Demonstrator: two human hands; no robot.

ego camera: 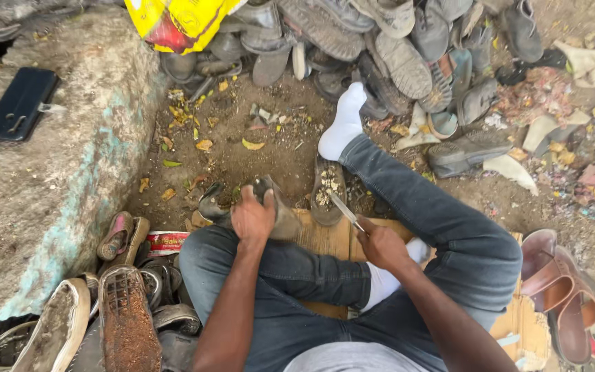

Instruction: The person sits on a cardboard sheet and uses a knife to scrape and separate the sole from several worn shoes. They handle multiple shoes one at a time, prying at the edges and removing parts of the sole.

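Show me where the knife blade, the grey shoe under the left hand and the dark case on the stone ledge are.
knife blade (343,207), head view, middle of the flat metal blade.
grey shoe (285,219), head view, its side beside the left hand (253,217).
dark case (21,103), head view, centre of its lid.

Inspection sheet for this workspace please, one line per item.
Surface: wooden board on dirt ground.
Job's things: worn grey shoe under left hand; thin blade in right hand; detached sole beside it.
Clutter: shoe pile, loose soles, yellow bag, dry leaves.
Grippers: both hands gripping.
Cables: nothing seen.
Surroundings: concrete ledge with dark case; brown sandals.
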